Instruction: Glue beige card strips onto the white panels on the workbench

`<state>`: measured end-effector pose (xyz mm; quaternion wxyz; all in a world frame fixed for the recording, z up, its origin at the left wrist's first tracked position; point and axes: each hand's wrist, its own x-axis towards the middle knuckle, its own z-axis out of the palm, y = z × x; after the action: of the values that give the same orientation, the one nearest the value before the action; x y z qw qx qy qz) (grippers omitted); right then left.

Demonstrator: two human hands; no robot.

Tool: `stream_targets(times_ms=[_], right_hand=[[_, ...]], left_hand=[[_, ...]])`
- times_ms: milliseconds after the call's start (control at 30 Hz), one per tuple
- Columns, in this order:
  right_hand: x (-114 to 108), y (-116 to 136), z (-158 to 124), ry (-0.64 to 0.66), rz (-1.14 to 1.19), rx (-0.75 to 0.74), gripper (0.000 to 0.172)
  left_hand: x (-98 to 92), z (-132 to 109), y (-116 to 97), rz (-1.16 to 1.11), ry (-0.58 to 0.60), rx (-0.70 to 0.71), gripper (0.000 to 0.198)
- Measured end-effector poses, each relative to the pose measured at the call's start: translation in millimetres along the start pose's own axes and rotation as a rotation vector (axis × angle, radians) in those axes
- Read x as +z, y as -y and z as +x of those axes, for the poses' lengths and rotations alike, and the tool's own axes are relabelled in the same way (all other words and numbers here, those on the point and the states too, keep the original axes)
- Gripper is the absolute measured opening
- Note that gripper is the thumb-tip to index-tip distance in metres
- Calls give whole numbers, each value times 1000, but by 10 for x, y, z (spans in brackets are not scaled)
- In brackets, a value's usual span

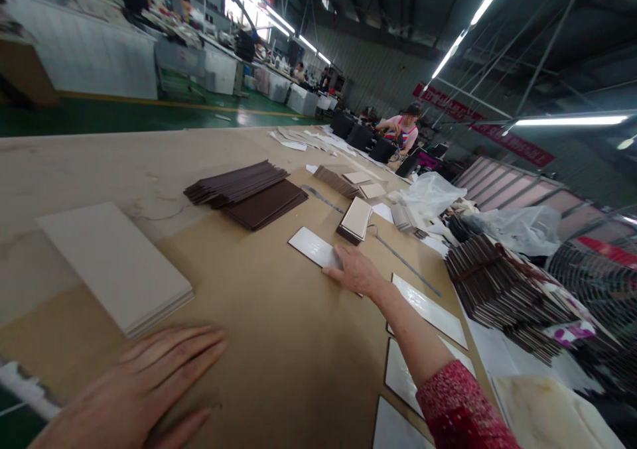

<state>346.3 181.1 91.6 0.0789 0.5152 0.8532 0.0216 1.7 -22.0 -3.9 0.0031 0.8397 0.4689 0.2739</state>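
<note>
My left hand (pixel 144 389) lies flat on the brown cardboard sheet (pixel 279 329) at the near edge, fingers stretched out and holding nothing. A stack of cream boards (pixel 117 263) sits just beyond it. My right hand (pixel 355 273) reaches forward with fingers flat, resting on one end of a glossy white rectangular sheet (pixel 313 245). Just past that sheet stands a small stack of cream-faced cards with dark edges (pixel 355 220).
Fanned dark brown cards (pixel 249 193) lie at the table's middle. More white sheets (pixel 430 310) line the right side. A bundled dark stack (pixel 497 283), plastic bags (pixel 432 193) and a metal ruler (pixel 403 258) sit to the right. Another person (pixel 405 130) works at the far end.
</note>
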Motion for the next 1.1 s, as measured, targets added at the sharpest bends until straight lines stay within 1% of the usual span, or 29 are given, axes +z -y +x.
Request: stream_targets(times_ms=[67, 133, 200, 267, 333, 400, 433, 500, 533, 567, 633, 667, 700, 767, 833, 900, 1000, 1100], right_hand=[[37, 57, -76, -1, 23, -1, 53], [39, 184, -216, -5, 47, -24, 51], [33, 386, -427, -7, 72, -70, 51], [51, 640, -691, -17, 97, -121, 52], [108, 911, -964, -45, 111, -161, 53], [187, 1166, -1201, -77, 103, -190, 54], [221, 1278, -1297, -88, 91, -201, 55], [251, 1451, -1439, -92, 62, -228, 59], [241, 1504, -1488, -93, 52, -245, 61], [216, 1534, -1528, -101, 48, -265, 63], [134, 1531, -1593, -154, 58, -312, 64], [87, 1507, -1625, -195, 69, -330, 62], [43, 1476, -1660, -243, 81, -343, 60], [-28, 1411, -1740, -320, 107, -365, 54], [-65, 1366, -1827, -358, 126, -390, 49], [-74, 1343, -1907, -370, 136, -416, 47], [-50, 1326, -1994, -370, 139, -426, 44], [-10, 1306, -2035, -368, 149, -403, 43]], left_hand=[[-25, 4, 5, 29, 47, 33, 70], [-66, 9, -8, 17, 65, 30, 67], [-131, 10, -42, -48, 49, 16, 61], [-232, 9, -86, -159, 3, -19, 51], [-373, 16, -109, -258, -67, -73, 42], [-554, 49, -77, -281, -129, -127, 37], [-656, 81, -32, -264, -158, -137, 35], [-865, 182, 126, -194, -169, -120, 35], [-963, 252, 234, -151, -143, -92, 37], [-1050, 332, 358, -103, -72, -58, 41], [-1181, 510, 627, -12, 127, 22, 59], [-1222, 599, 757, 22, 240, 50, 70], [-1249, 683, 875, 44, 341, 62, 77], [-1277, 822, 1060, 63, 484, 51, 78], [-1294, 914, 1163, 53, 546, 38, 69], [-1316, 964, 1198, 34, 564, 39, 59], [-1362, 988, 1171, 17, 575, 41, 51], [-1408, 988, 1110, 21, 564, 37, 49]])
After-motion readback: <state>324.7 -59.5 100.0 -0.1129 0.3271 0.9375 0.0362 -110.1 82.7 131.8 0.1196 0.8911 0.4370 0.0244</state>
